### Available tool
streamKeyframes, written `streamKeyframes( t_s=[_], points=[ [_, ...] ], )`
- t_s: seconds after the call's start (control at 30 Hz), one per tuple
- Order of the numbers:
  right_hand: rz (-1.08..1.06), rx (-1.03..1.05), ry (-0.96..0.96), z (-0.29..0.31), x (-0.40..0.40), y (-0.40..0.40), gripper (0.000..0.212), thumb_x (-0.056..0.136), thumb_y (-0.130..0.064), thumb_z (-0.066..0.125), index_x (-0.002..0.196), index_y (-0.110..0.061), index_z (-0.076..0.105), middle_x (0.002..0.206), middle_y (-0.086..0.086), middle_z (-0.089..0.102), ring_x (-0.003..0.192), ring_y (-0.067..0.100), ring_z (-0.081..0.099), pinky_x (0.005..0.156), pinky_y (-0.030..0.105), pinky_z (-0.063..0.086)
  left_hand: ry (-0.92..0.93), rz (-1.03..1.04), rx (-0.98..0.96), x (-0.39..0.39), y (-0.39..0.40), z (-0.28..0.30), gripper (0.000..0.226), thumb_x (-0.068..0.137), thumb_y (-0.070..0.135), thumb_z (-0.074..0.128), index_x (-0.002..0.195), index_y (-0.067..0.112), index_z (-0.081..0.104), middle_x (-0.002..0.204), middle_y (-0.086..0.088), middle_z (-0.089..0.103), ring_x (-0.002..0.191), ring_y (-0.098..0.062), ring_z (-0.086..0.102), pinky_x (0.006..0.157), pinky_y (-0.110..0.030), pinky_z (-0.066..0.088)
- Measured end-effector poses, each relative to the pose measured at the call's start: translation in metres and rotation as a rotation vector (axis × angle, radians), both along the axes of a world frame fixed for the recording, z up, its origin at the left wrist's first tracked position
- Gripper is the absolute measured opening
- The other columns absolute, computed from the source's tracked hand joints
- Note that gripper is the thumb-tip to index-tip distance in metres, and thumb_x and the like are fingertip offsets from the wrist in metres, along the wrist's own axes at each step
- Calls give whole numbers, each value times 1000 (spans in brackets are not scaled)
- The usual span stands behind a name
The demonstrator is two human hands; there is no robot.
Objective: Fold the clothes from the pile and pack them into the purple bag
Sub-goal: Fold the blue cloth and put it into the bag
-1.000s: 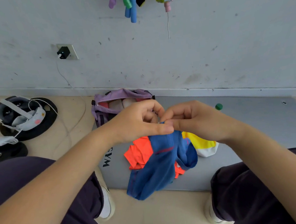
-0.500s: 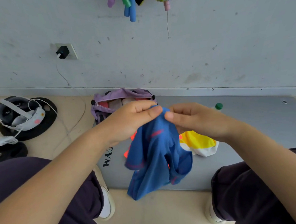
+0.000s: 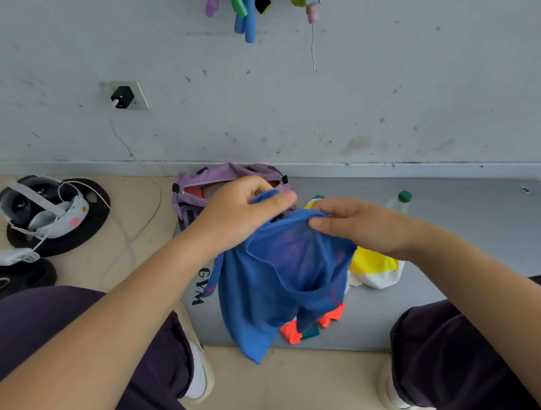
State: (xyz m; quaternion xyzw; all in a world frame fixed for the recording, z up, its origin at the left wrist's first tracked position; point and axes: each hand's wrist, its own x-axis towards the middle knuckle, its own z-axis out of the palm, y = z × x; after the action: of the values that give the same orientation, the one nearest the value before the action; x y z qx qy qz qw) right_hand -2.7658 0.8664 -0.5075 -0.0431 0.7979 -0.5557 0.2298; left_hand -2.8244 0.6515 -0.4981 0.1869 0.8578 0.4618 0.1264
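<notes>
A blue garment (image 3: 277,278) hangs in the air over the grey mat, held up by its top edge. My left hand (image 3: 241,213) pinches that edge on the left, and my right hand (image 3: 357,224) pinches it on the right, a short gap between them. Behind the hands, against the wall, stands the purple bag (image 3: 194,191), unzipped, with folded clothes showing inside. On the mat under the blue garment lie an orange garment (image 3: 327,321) and a yellow and white garment (image 3: 374,268), both partly hidden.
A grey gym mat (image 3: 473,238) covers the floor ahead. A bottle with a green cap (image 3: 401,200) stands on it behind my right hand. A headset (image 3: 43,208) on black discs and a cable lie at left. My knees frame the bottom corners.
My hands have moved apart from a tight pinch and spread the blue garment's top edge open. The garment now hangs wider and hides most of the orange one.
</notes>
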Motion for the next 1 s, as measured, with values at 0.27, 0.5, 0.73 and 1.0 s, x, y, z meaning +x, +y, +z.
streamKeyframes(
  t_s=[0.27,0.5,0.73,1.0],
  points=[
    [-94,-272,-148,5,5,-9,22,98,-25,53,107,-9,67,103,14,69,93,27,64,82,40,51,-122,-178,-47,21,18,-15,65,74,69,65,83,4,60,61,10,39,56,-7,37,55,-22,30],
    [-53,-329,-128,14,1,8,23,81,-28,73,100,-18,68,95,2,71,88,17,66,83,29,53,-302,182,393,0,4,2,76,61,70,71,89,1,58,90,-9,56,83,-24,52,81,-47,47],
    [-129,-243,17,15,2,10,17,85,-6,69,91,-21,71,84,4,73,80,15,67,78,27,52,-362,277,525,-7,-1,4,63,59,68,74,95,20,56,96,-7,53,86,-26,49,79,-45,42],
    [-263,-194,187,25,5,4,7,89,-6,66,83,-10,65,76,-1,69,71,8,62,66,17,50,108,335,279,-2,-2,2,37,73,50,79,98,32,60,80,23,67,79,5,62,69,-13,45]
  ],
)
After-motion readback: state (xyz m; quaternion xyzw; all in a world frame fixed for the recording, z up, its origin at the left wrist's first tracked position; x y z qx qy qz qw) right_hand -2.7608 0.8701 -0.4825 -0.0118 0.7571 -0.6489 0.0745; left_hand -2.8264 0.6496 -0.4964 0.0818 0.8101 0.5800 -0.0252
